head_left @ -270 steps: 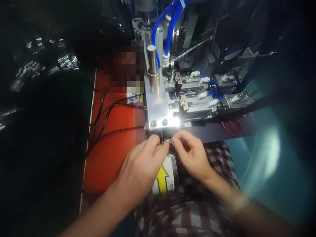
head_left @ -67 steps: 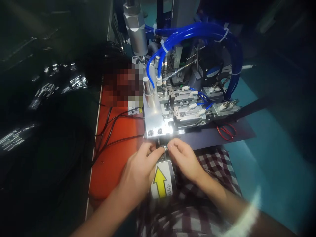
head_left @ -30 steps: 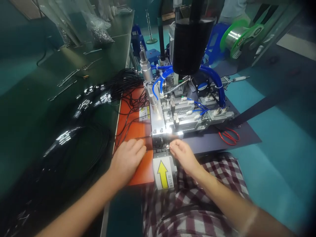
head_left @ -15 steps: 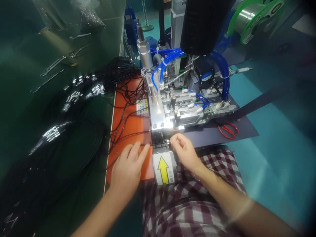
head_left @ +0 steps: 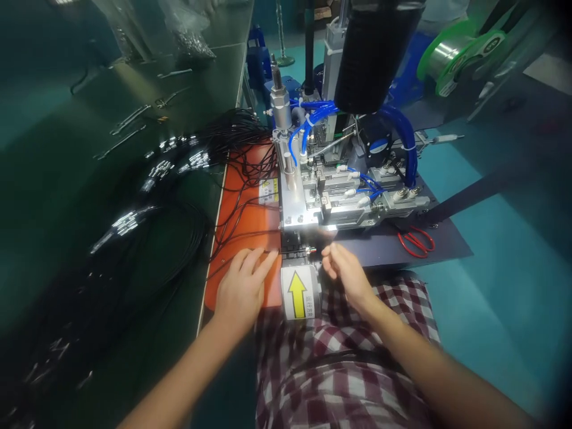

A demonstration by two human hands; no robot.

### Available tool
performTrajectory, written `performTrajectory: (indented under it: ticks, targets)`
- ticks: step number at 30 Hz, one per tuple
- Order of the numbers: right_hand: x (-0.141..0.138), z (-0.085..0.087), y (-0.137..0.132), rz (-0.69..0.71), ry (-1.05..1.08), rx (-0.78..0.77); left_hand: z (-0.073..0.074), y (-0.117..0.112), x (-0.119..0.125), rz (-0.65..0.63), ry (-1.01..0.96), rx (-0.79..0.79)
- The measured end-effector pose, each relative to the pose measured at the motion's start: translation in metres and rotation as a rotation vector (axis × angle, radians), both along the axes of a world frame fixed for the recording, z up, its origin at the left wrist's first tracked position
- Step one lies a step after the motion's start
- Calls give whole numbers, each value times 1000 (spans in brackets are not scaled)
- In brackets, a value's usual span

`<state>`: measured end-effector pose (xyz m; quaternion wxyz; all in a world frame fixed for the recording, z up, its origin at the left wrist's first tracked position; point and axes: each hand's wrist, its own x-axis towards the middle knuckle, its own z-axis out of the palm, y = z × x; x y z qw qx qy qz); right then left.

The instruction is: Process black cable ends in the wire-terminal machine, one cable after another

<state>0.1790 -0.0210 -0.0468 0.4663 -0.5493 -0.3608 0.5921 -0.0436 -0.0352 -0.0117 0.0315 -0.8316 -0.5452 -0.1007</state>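
Observation:
My left hand (head_left: 241,287) lies over the orange plate (head_left: 236,232), its fingertips pressed on a black cable (head_left: 285,252) beside the machine's edge. That cable runs across a black slotted track (head_left: 292,261), and its small metal connector end (head_left: 311,251) sticks out on the right. My right hand (head_left: 347,273) hovers just right of the connector, apart from it, with fingers loosely curled and nothing visible in them. Below the track is a rounded cover (head_left: 298,293) marked with a yellow arrow.
Behind my hands stands a machine (head_left: 292,185) with metal cylinders and blue air tubes (head_left: 409,140). Red-handled scissors (head_left: 416,242) lie on its dark base. Bundled black cables (head_left: 179,238) cover the table to the left. A green wire spool (head_left: 447,56) hangs at upper right.
My right hand has let go of the connector end and moved a little to the right. My left hand stays at the cable. The whole view has shifted slightly.

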Motion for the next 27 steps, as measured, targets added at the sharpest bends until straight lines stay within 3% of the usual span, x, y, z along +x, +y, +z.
performTrajectory:
  ticks: [8, 16, 19, 23, 27]
  targets:
    - [27, -9, -33, -22, -51, -58, 2, -2, 0, 20, -135, -40]
    - [25, -4, -47, 23, -86, -49, 3, 54, -8, -54, -307, 1]
    - [26, -5, -52, 47, -96, -66, 0, 65, -8, -54, -344, 1]
    - [27, -13, -66, 92, -114, -90, 0, 60, 0, -33, -348, -18]
    - [26, -28, -89, 208, -184, -144, 11, 24, -1, 13, -307, -77]
